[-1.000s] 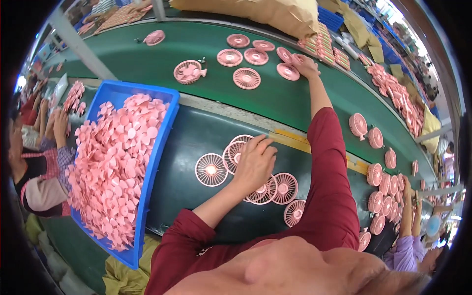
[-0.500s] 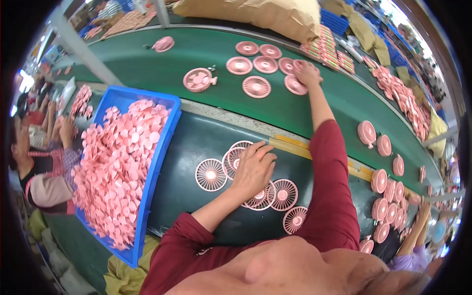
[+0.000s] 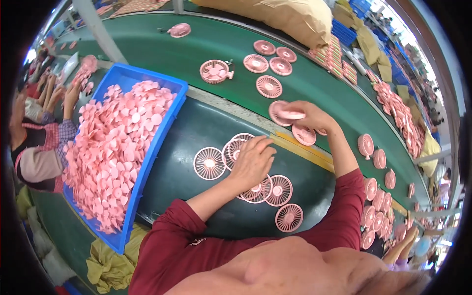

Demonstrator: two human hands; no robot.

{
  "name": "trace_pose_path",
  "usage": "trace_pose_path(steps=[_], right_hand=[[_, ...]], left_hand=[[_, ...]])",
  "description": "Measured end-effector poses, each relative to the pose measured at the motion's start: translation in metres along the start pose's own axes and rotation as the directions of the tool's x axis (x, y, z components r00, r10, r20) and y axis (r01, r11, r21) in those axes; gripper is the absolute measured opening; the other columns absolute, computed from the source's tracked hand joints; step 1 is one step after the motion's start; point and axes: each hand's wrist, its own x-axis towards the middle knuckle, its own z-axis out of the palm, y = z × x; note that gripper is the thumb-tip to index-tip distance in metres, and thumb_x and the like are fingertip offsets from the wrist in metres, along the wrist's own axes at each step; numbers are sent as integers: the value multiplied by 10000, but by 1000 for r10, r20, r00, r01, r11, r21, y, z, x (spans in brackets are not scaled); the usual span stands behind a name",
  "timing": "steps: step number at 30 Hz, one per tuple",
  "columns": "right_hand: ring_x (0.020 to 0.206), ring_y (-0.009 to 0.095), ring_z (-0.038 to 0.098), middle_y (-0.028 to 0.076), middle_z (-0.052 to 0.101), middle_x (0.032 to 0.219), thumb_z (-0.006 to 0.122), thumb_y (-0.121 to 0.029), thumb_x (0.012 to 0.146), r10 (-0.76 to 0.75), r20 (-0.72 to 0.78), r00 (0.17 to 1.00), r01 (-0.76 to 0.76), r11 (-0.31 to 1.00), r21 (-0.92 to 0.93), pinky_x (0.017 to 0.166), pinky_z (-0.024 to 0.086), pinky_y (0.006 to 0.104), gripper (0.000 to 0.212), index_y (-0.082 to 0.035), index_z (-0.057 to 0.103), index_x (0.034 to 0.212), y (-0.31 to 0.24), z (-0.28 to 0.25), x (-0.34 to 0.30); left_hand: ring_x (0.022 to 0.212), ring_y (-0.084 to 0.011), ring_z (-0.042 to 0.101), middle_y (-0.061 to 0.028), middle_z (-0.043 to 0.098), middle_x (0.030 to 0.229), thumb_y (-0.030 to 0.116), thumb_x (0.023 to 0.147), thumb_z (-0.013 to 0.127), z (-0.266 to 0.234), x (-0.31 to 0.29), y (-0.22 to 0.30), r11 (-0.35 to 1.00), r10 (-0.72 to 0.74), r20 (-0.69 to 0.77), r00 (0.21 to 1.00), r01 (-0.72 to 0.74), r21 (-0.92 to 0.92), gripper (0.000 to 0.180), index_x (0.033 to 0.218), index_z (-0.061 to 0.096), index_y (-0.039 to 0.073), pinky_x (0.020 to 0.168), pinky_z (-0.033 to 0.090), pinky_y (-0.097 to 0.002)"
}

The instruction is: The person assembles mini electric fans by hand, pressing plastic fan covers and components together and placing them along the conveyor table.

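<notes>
Biggest thing here is the green belt [image 3: 162, 59], curving right across the far side. In front of it is the dark worktop [image 3: 182, 130] where the left hand is, with a yellow strip [image 3: 309, 156] along part of the edge between the two. The blue tub [image 3: 142, 73] takes up the left side, heaped with pink fan blades [image 3: 118, 152], and its wall boxes in that end of the worktop. A fat brown sack [image 3: 275, 17] lies along the belt's far edge.

Hands next. The left hand [image 3: 251, 160] is palm down over the worktop, fingers bent a bit; can't tell if it's actually gripping anything. The right hand [image 3: 314, 118] is out over the near part of the belt, narrowed to a pinch on something.

Up the belt, well apart from both hands, there's a pink fan body [image 3: 216, 72] with blades inside. The pink grilles [image 3: 279, 191] are on the worktop, some overlapping, under and around the left hand, which hides part of them. As for the pinch, that's a pink disc [image 3: 291, 114], tilted almost edge-on between thumb and fingers. More pink discs [image 3: 269, 86] lie flat on the belt beyond, a couple are right by the fingers, and one is mostly hidden behind the right wrist.
</notes>
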Motion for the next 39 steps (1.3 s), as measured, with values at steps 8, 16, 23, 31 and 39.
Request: trace_pose_path(steps=[8, 16, 23, 31, 39], right_hand=[[1162, 172, 567, 56, 597, 1311, 691, -424, 871, 59, 109, 992, -86, 961, 262, 949, 484, 358, 632, -87, 523, 1380, 22, -49, 70], [1327, 337, 459, 199, 476, 1434, 662, -669, 778, 272, -534, 801, -459, 851, -255, 1088, 371, 418, 811, -196, 490, 1414, 112, -55, 204], [1274, 358, 482, 225, 545, 1293, 730, -414, 771, -47, -533, 845, -245, 851, -464, 1102, 343, 446, 464, -71, 667, 1078, 127, -22, 157], [893, 171, 592, 67, 626, 912, 680, -196, 864, 31, 16, 999, -32, 999, 26, 828, 467, 321, 153, -52, 649, 902, 0, 1, 13], [903, 186, 636, 83, 674, 967, 685, -262, 898, 188, -338, 922, -164, 982, 97, 816, 503, 328, 265, -43, 663, 1046, 24, -12, -51]], left_hand=[[1026, -301, 524, -93, 553, 1010, 64, 794, 679, -3, 3, 2, 999, -34, -16, 999, 33, -14, 156, 923, 590, 61, 882, 396, -429], [990, -303, 540, -87, 556, 980, 56, 774, 685, 5, 4, 7, 999, -8, -38, 999, 6, -47, 172, 912, 581, 62, 859, 411, -416], [1020, -284, 534, -77, 559, 1022, 76, 783, 683, 0, 5, 2, 999, -25, -30, 999, 24, -39, 163, 906, 577, 68, 880, 409, -414], [1039, -299, 524, -101, 554, 1055, 86, 815, 660, -7, -1, -2, 997, -35, -43, 998, 32, -65, 154, 948, 585, 64, 888, 398, -427], [999, -297, 528, -98, 557, 1027, 95, 828, 656, -2, 2, 2, 993, -8, -98, 995, -3, -114, 120, 928, 597, 64, 868, 405, -421]])
